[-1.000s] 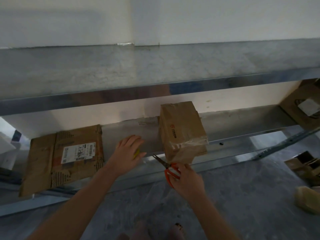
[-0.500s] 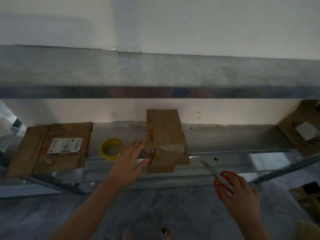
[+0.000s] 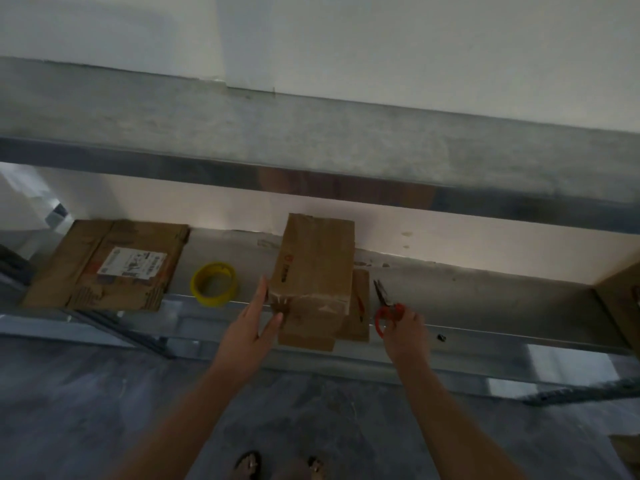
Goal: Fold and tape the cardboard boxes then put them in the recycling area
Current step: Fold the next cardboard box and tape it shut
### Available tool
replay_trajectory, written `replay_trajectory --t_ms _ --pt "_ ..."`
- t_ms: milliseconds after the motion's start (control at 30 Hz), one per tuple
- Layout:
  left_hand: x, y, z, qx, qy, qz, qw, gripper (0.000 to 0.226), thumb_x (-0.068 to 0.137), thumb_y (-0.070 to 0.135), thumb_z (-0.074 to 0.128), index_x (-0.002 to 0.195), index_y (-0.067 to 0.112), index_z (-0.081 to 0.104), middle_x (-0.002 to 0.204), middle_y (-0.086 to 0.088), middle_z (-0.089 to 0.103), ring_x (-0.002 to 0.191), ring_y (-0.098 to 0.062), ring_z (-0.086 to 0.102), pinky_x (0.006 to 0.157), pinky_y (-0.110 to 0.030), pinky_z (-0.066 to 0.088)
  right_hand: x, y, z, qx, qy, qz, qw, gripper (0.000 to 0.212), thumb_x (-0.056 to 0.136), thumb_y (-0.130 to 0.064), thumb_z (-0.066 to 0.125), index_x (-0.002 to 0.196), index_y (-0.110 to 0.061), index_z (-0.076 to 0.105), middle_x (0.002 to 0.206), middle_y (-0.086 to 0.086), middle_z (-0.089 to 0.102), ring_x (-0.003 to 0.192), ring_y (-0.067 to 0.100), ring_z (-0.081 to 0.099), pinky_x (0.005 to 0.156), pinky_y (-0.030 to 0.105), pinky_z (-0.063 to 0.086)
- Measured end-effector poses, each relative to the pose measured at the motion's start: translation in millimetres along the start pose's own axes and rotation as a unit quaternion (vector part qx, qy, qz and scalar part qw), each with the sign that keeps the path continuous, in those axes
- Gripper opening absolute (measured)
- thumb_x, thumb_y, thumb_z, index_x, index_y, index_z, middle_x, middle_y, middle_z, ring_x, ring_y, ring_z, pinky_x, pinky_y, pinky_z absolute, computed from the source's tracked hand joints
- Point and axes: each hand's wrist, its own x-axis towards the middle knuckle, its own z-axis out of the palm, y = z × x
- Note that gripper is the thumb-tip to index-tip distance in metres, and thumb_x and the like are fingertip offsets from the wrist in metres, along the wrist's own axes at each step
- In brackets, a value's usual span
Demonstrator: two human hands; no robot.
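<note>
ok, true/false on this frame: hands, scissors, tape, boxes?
1. The right hand grips the red-handled scissors. True.
2. The yellow tape roll sits atop the small brown taped cardboard box. False: it lies on the grey metal shelf, left of the box.
3. The left hand touches that box's left side with straight fingers. True.
4. The flattened brown cardboard sheet with a white label lies right of the box. False: it lies left, beyond the tape roll.
</note>
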Motion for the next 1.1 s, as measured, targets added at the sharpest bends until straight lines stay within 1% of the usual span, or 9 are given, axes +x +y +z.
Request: replay_trajectory --t_ms 167,333,433,533,600,667,733,867,1100 --pt "-1.4 7.1 6.5 -0.041 -0.031 -0.024 0.998 0.08 0.089 0.059 0.044 0.137 0.058 -0.02 0.13 0.015 0.048 0.085 0.005 0.057 0.078 -0.013 0.041 12.5 3.1 10.7 0.021 -0.003 -0.039 0.999 0.052 0.098 -0.036 0.049 0.145 -0.015 0.045 0.146 0.015 0.042 0.128 0.033 0.046 0.108 0.041 0.038" --pt "0.6 8.2 -0.3 -0.034 -0.052 0.01 0.998 0.08 0.081 0.068 0.042 0.133 0.064 -0.019 0.13 0.047 0.02 0.105 0.027 0.033 0.077 0.007 0.031 25.7 1.8 6.1 -0.162 -0.062 -0.063 0.983 0.058 0.101 -0.05 0.032 0.153 -0.026 0.023 0.155 0.007 0.029 0.137 0.032 0.029 0.111 0.043 0.028" --pt "4.3 6.8 -8.1 -0.069 -0.049 0.014 0.996 0.074 0.093 0.045 0.053 0.149 0.048 0.005 0.141 0.035 0.033 0.123 0.015 0.036 0.091 0.001 0.031 7.6 -11.8 -10.3 -0.121 -0.003 -0.062 0.991 0.047 0.1 -0.043 0.042 0.144 -0.027 0.041 0.146 0.003 0.04 0.134 0.029 0.035 0.106 0.042 0.034" --pt "11.8 7.8 -16.7 -0.13 -0.036 0.021 0.991 0.065 0.088 0.042 0.06 0.146 0.037 0.031 0.135 0.019 0.052 0.125 0.002 0.048 0.101 -0.02 0.043 -38.6 -29.9 -20.1 0.198 0.068 -0.136 0.968 0.03 0.098 -0.02 0.056 0.128 -0.019 0.061 0.118 -0.002 0.061 0.116 0.024 0.059 0.096 0.036 0.047" --pt "19.5 11.5 -21.2 -0.13 -0.033 0.026 0.991 0.061 0.082 0.042 0.066 0.134 0.052 0.035 0.121 0.031 0.057 0.117 0.007 0.053 0.093 -0.016 0.048 -74.1 -49.7 -29.7 0.394 -0.003 -0.167 0.904 0.033 0.095 -0.015 0.063 0.127 -0.024 0.061 0.113 -0.014 0.067 0.11 0.009 0.064 0.093 0.023 0.052" --pt "28.8 14.9 -24.6 -0.105 -0.026 0.033 0.994 0.066 0.077 0.041 0.076 0.127 0.057 0.037 0.112 0.036 0.058 0.106 0.012 0.056 0.087 -0.013 0.05 -92.4 -64.6 -34.1 0.442 -0.081 -0.198 0.871 0.046 0.088 -0.033 0.069 0.133 -0.032 0.057 0.122 -0.02 0.065 0.113 -0.001 0.061 0.091 0.015 0.05" --pt "35.7 14.6 -22.8 -0.038 -0.013 0.047 0.998 0.072 0.075 0.045 0.078 0.136 0.04 0.041 0.118 0.019 0.057 0.103 0.001 0.06 0.089 -0.024 0.053 -97.8 -78.6 -34.7 0.371 -0.076 -0.204 0.903 0.064 0.078 -0.053 0.072 0.137 -0.039 0.051 0.13 -0.018 0.057 0.116 -0.001 0.057 0.095 0.018 0.049" --pt "39.6 18.1 -11.6 0.085 0.044 0.099 0.99 0.059 0.085 0.036 0.07 0.134 0.018 0.046 0.12 -0.005 0.053 0.095 -0.023 0.063 0.082 -0.04 0.056 -92.9 -96.9 -27.7 0.2 0.058 -0.176 0.962 0.055 0.083 -0.049 0.071 0.132 -0.036 0.051 0.133 -0.002 0.052 0.111 0.014 0.059 0.092 0.028 0.05" --pt "45.5 26.2 -13.9 0.055 0.026 0.078 0.995 0.062 0.082 0.042 0.071 0.133 0.018 0.043 0.122 0.0 0.044 0.098 -0.013 0.051 0.086 -0.031 0.048 -80.8 -92.4 -32.5 0.155 0.039 -0.217 0.963 0.055 0.084 -0.047 0.071 0.131 -0.026 0.049 0.134 0.002 0.048 0.111 0.017 0.055 0.088 0.025 0.042"
